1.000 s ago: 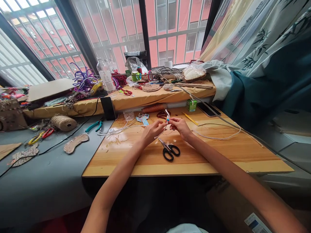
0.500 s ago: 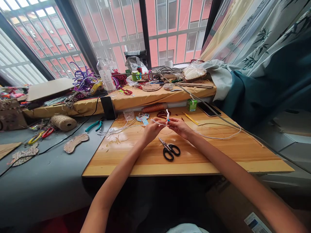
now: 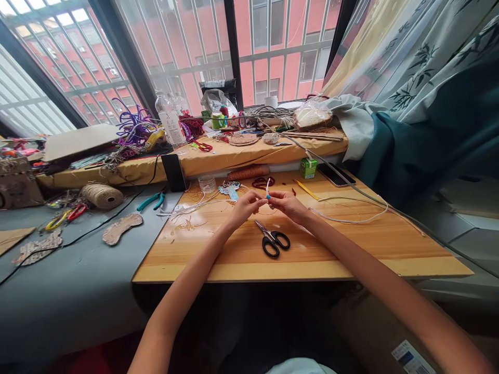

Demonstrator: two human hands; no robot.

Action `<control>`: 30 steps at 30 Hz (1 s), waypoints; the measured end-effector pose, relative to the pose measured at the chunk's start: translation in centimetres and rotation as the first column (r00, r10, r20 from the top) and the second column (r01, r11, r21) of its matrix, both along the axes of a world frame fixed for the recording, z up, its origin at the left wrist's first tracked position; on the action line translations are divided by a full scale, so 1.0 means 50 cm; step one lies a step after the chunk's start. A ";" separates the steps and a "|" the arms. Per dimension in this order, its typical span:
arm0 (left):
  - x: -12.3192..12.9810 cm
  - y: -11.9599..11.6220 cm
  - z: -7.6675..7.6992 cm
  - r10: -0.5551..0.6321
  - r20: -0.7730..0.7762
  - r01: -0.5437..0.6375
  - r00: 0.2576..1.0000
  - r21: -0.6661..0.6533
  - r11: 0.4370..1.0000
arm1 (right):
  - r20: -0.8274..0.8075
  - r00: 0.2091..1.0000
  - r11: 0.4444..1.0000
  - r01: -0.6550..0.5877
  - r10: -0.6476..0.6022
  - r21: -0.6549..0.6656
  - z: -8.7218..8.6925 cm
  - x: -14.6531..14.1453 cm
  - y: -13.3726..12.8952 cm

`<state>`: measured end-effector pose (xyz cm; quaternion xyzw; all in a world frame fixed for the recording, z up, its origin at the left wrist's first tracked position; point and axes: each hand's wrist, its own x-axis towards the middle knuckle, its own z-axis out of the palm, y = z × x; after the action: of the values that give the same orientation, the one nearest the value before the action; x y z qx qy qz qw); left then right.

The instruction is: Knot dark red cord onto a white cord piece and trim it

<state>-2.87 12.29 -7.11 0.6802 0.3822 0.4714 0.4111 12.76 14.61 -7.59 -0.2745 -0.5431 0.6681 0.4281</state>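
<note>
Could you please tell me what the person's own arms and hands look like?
The grip on each side is an ungloved hand: left hand, right hand. No sleeve, watch or bracelet shows on the left arm or right arm; whether rings are worn I cannot tell.

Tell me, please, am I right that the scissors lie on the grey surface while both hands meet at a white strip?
No: the head view shows the scissors on the wooden board. The left hand and right hand do meet at the strip.
</note>
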 end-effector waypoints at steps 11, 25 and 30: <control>-0.007 0.007 0.005 -0.098 0.205 0.151 0.974 -0.260 0.954 | 0.140 0.978 0.982 -0.167 0.154 0.089 0.010 0.004 -0.010; -0.006 0.006 -0.001 -0.103 0.350 0.225 0.931 -0.330 0.917 | 0.218 0.961 0.980 -0.190 0.172 0.065 0.024 0.003 -0.017; -0.008 0.011 -0.004 -0.023 0.308 0.115 0.951 -0.282 0.952 | 0.343 0.939 0.957 -0.107 0.009 0.270 0.030 -0.005 -0.023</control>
<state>-3.28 12.84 -7.33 0.5440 0.3572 0.4920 0.5783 12.50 13.46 -6.11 -0.3043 -0.7068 0.5385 0.3434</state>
